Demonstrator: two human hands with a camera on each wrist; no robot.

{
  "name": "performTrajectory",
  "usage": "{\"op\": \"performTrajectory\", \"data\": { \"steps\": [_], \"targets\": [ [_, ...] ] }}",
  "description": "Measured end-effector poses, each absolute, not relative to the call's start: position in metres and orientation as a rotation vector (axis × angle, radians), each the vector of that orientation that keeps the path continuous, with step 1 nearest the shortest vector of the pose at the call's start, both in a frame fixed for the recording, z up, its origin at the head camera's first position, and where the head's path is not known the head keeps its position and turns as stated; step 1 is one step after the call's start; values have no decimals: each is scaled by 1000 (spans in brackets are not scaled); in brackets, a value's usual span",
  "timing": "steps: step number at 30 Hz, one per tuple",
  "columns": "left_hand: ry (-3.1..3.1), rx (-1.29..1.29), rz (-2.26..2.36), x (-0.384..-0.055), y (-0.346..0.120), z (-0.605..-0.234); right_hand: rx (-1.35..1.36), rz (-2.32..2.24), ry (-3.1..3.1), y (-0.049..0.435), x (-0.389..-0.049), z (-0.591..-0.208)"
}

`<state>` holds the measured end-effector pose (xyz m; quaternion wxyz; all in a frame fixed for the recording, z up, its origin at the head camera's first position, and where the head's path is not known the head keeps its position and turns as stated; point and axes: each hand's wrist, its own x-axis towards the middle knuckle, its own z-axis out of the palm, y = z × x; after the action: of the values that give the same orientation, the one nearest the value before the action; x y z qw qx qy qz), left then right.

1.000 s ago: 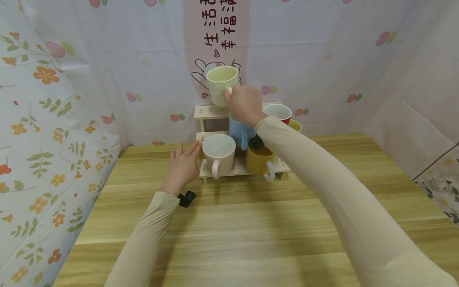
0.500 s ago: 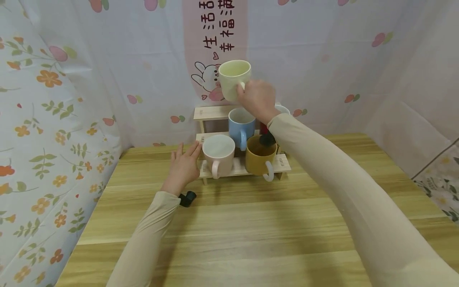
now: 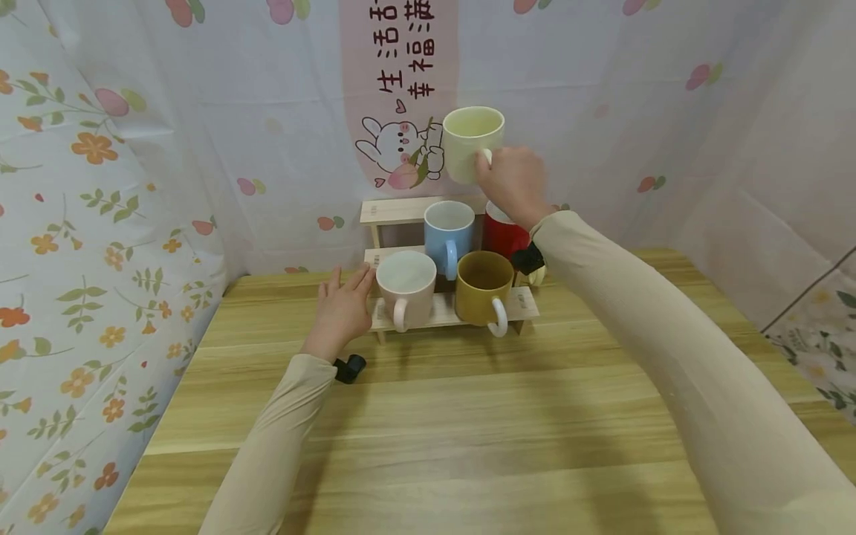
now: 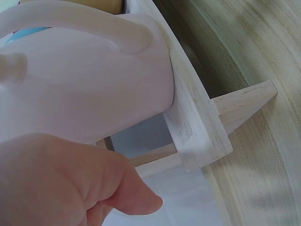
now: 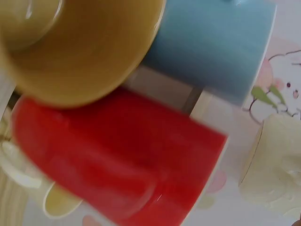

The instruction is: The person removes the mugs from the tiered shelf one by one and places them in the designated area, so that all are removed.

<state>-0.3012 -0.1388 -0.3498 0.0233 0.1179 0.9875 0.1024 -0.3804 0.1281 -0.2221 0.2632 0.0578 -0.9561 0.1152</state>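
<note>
My right hand holds a pale yellow-green mug by its handle. The mug is upright, in the air above the right part of the wooden rack's top tier. In the right wrist view only part of that pale mug shows, at the right edge. My left hand lies at the rack's left side, fingers extended to its edge beside a pink mug. In the left wrist view the thumb side of my left hand is below the pink mug, and the fingertips are mostly hidden.
A mustard mug with a white handle shares the lowest tier with the pink mug. Behind them are a blue mug and a red mug, partly covered by my right wrist. Another yellow mug stands beyond the red one.
My right hand has carried the pale mug rightward and slightly up, from over the top tier's middle. The blue mug has come into full view. My left hand stays put.
</note>
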Motion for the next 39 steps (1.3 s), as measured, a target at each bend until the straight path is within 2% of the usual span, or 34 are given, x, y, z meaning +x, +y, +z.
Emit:
{"op": "performTrajectory", "data": {
  "steps": [21, 39],
  "targets": [
    [3057, 364, 361, -304, -138, -352, 62, 402, -2593, 195, -369, -229],
    [3057, 356, 361, -301, -137, -349, 15, 345, -2540, 251, -366, -262]
  ]
}}
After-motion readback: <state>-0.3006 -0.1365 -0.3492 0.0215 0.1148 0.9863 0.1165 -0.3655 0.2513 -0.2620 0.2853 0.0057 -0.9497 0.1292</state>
